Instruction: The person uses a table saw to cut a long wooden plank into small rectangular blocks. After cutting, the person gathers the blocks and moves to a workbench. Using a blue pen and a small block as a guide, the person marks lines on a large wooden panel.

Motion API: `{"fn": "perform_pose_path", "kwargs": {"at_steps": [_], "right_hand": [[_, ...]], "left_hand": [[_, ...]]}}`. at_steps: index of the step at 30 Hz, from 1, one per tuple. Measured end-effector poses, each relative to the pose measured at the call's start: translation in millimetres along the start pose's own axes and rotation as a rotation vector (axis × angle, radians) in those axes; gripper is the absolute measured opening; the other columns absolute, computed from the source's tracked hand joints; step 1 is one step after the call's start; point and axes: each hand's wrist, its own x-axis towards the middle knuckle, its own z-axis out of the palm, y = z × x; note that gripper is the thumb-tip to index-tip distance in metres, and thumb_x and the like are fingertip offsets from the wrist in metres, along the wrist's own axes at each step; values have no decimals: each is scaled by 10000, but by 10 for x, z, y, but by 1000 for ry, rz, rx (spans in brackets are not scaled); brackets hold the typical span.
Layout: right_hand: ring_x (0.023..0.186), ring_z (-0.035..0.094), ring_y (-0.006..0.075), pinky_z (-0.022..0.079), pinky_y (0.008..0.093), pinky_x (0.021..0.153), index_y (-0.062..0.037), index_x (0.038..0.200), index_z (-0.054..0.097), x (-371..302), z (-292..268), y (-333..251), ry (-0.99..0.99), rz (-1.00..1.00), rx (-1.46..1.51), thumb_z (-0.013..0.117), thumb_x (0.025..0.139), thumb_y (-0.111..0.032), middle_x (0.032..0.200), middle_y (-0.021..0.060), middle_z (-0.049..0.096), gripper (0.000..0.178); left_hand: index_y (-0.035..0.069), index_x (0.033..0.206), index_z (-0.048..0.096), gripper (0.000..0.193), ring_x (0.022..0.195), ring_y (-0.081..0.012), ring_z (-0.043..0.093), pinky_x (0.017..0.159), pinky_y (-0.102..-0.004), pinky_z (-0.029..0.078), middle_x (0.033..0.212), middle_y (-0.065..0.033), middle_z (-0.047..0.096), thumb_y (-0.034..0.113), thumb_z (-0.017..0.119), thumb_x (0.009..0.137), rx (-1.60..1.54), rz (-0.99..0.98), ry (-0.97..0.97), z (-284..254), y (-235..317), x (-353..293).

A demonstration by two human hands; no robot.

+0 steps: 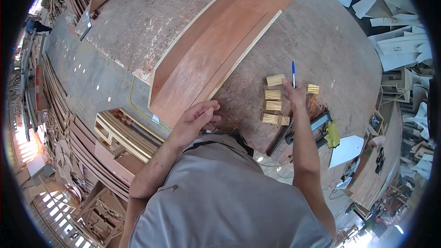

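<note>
Right hand point(296, 94): held blue pen point(293, 69) above table point(330, 50). Left hand point(197, 115): empty, fingers loosely curled, near the close end of a long wooden panel point(197, 59). Wood blocks point(273, 95): lay left of the pen, one right. Yellow-green tool point(331, 134): lay near right.

Long wooden strips point(83, 145) lie stacked at left, seen from my remote post, beside 1 pale curved frame point(120, 134) and 1 yellow cord point(131, 93). I spot 1 red-and-black tape measure point(95, 15) at upper left. White cut pieces point(400, 43) crowd the far right; 1 flat white panel point(347, 150) lies at lower right.
</note>
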Motion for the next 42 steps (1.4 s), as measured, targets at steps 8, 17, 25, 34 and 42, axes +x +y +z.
{"fn": "perform_pose_path", "kwargs": {"at_steps": [8, 17, 25, 34, 42], "right_hand": [[468, 494, 95, 378, 268, 409, -24, 855, 671, 602, -126, 422, 134, -160, -466, 761, 833, -249, 613, 8, 565, 243], [586, 597, 230, 485, 371, 586, -16, 782, 652, -4, -105, 569, 264, -292, -541, 815, 733, -353, 644, 121, 615, 377], [716, 663, 326, 529, 412, 686, -22, 825, 651, -381, 165, 382, 110, -327, -1217, 839, 664, -430, 737, 153, 653, 477], [853, 676, 184, 524, 318, 757, -57, 668, 521, -680, 88, 192, -244, -233, -258, 805, 700, -41, 1233, 196, 615, 287], [938, 612, 145, 493, 274, 829, -68, 654, 436, -1464, 815, -752, -858, -629, -231, 835, 645, 0, 1387, 188, 527, 405]], "left_hand": [[69, 1353, 498, 426, 1119, -204, 596, 867, -343, 504, 1306, -83, 560, 315, 518, 1006, 76, 51, 47, 63, -54, -76], [63, 1325, 522, 386, 1091, -165, 597, 850, -300, 500, 1262, -58, 586, 277, 533, 1004, 43, 32, 191, -2, -160, -163], [50, 1311, 529, 377, 1094, -186, 605, 852, -317, 501, 1262, -80, 585, 274, 521, 1007, 84, 73, 161, 4, -132, -123], [54, 1324, 522, 386, 1098, -165, 594, 864, -315, 500, 1275, -72, 582, 277, 520, 1009, 38, 51, 164, -58, -143, -220], [-17, 1362, 453, 497, 1049, -147, 584, 907, -311, 493, 1170, -94, 614, 228, 618, 962, -25, 208, -21, 157, 2, -98]]}}
